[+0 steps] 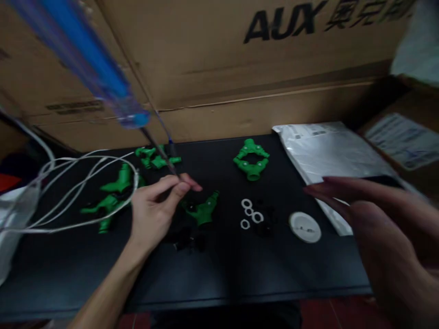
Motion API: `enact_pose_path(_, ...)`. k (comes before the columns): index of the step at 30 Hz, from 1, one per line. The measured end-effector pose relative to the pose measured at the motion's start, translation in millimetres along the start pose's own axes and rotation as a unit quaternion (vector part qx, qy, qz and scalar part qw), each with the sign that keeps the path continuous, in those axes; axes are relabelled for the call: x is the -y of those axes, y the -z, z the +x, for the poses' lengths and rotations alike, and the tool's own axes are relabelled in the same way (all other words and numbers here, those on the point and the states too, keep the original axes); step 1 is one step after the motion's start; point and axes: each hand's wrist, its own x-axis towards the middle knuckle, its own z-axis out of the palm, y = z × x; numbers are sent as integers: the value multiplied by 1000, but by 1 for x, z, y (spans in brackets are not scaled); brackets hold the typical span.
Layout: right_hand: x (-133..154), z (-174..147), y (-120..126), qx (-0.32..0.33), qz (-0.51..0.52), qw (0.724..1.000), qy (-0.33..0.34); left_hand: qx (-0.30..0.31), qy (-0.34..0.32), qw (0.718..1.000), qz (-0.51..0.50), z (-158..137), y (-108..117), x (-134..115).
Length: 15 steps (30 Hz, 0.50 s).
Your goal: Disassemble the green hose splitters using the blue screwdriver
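The left hand [154,210] pinched the metal shaft of a screwdriver with a translucent blue handle [118,89] near a green plastic Y-shaped fitting [205,212] on the black table [219,283]; contact with the fitting could not be told. The right hand [391,246], fingers parted, gripped nothing visible. Work appeared partway: a facing pair of green plastic fittings [253,171] formed a ring, while flat white washers [253,214] lay loose, apparently unfitted.

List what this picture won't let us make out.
Head view:
Screwdriver: tip hidden by the left hand; handle end cut off by the top edge.
Right hand: blurred, cut off by the right edge.
Small black parts: dark against the black tabletop.
White label: print blurred.
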Motion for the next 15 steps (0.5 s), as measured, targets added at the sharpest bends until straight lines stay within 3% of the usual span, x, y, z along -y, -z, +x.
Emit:
enact_pose_path(2,38,15,-32,80,180,979,52,49,-5,999,-16,0,1,-1)
enact_pose_path(4,72,29,-61,146,320,932,89,72,-21,997,-35,0,0,-3)
enact_pose_path(6,100,39,-84,182,397,894,98,87,-41,994,-54,1,-1,-4)
enact_pose_path(10,135,47,-112,187,496,837,135,125,-53,988,-72,2,6,-1)
enact_pose_path(12,146,47,-120,179,495,837,147,139,-49,987,-66,3,10,3)
enact_pose_path(15,160,47,-127,144,473,861,121,157,-51,984,-58,3,16,8)
